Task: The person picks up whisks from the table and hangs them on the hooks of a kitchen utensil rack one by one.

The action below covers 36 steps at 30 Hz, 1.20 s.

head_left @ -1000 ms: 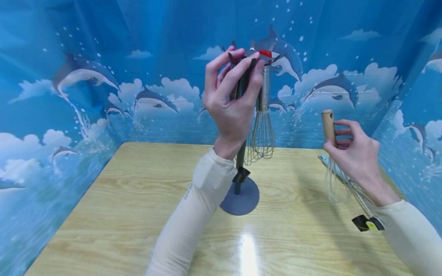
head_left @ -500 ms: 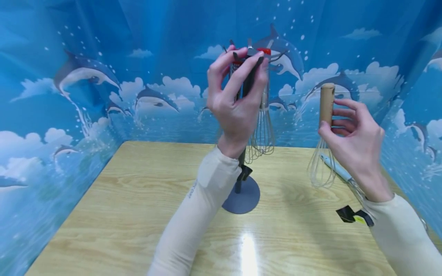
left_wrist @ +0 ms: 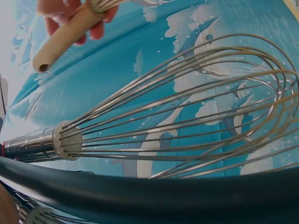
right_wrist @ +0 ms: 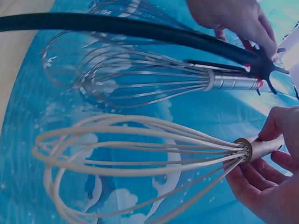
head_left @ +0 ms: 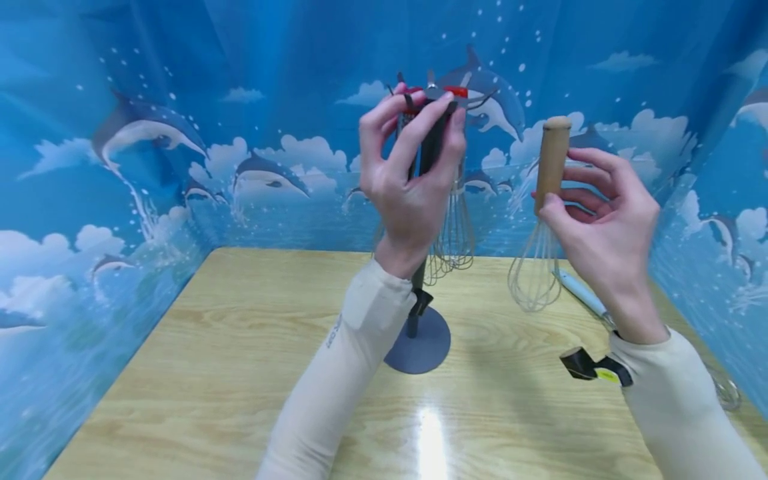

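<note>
My right hand point(head_left: 606, 230) holds a whisk point(head_left: 552, 163) by its wooden handle, thumb on one side and fingers on the other. The whisk is raised off the table, handle up and wire loops down. My left hand point(head_left: 411, 177) grips the top of a dark rotating utensil stand point(head_left: 427, 350), just under its hooks. Metal-handled whisks point(head_left: 457, 230) with red ends hang from it, partly hidden behind that hand. One hanging whisk point(left_wrist: 35, 144) shows beside the stand's dark pole point(left_wrist: 140, 191) in the left wrist view. The right wrist view has the wooden-handled whisk point(right_wrist: 264, 147) near the hanging ones.
A whisk with a light blue handle point(head_left: 581, 293) lies on the wooden table point(head_left: 240, 347) at the right, partly behind my right arm. More wire loops point(head_left: 727, 393) show near the right edge. A blue dolphin-print curtain point(head_left: 288, 200) surrounds the table.
My right hand has lifted the wooden-handled whisk up and to the left, closer to the stand. My left hand has shifted slightly right and stays at the stand's top.
</note>
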Each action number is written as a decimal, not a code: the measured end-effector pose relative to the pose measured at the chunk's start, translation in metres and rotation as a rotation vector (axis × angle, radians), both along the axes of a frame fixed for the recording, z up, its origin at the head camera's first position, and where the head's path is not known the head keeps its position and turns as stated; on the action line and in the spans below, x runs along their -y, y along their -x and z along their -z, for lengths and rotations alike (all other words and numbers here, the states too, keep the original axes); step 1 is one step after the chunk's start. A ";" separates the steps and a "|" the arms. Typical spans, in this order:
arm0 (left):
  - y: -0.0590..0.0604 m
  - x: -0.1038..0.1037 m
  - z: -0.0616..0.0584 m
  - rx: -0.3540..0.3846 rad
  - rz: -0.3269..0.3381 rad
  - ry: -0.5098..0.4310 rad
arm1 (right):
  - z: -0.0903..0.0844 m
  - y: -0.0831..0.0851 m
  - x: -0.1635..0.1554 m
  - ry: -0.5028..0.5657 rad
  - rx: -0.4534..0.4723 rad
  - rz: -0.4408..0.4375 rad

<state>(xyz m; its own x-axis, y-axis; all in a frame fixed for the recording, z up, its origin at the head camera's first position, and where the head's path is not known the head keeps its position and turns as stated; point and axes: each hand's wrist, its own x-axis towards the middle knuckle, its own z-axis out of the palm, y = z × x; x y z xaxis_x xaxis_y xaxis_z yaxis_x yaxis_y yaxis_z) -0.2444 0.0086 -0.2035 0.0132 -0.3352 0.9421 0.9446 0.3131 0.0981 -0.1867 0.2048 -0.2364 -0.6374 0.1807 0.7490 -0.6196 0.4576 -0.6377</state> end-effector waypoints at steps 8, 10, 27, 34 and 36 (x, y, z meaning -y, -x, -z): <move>0.002 0.001 0.004 -0.003 0.001 -0.010 | -0.012 0.001 0.015 0.065 -0.009 -0.064; 0.002 0.001 0.004 -0.003 0.002 -0.016 | -0.016 0.001 0.018 0.067 -0.015 -0.073; 0.004 -0.002 0.004 -0.001 0.009 -0.037 | -0.034 0.005 0.041 0.066 -0.084 -0.214; 0.004 -0.002 0.004 0.005 0.016 -0.027 | -0.036 0.008 0.043 0.055 -0.061 -0.202; 0.004 -0.002 0.004 0.007 0.016 -0.023 | -0.036 0.009 0.043 0.039 -0.059 -0.187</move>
<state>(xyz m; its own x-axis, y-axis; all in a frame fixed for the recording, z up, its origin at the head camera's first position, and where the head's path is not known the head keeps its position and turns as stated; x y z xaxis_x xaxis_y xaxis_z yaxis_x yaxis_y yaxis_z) -0.2487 0.0102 -0.2072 0.0006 -0.3570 0.9341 0.9488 0.2953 0.1122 -0.1962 0.1615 -0.2000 -0.6176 0.0933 0.7809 -0.7283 0.3068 -0.6127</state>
